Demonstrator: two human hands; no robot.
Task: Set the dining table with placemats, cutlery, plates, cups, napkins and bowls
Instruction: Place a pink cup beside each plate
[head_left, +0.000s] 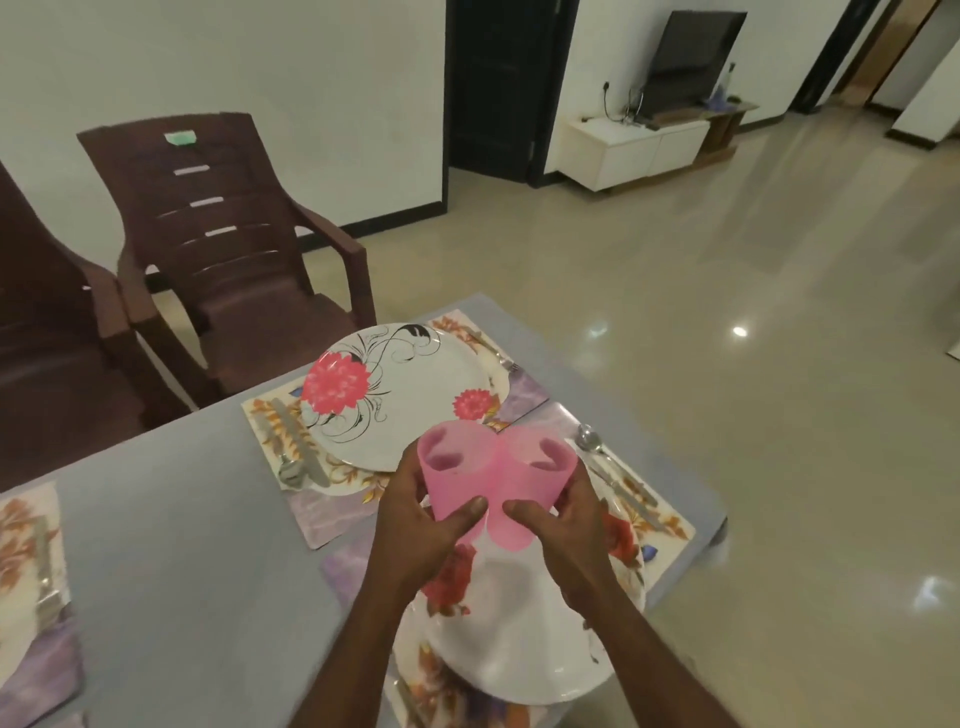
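Pink plastic cups, one gripped in the left hand (415, 525) and one in the right hand (563, 519), hover above the near plate (519, 644); next, judging by the set places, one goes down by the far plate (400, 395) at twelve o'clock.

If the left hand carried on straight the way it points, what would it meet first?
Probably the white round plate with pink flowers, just beyond the translucent pink plastic cup the left hand grips; height above the plate is unclear.
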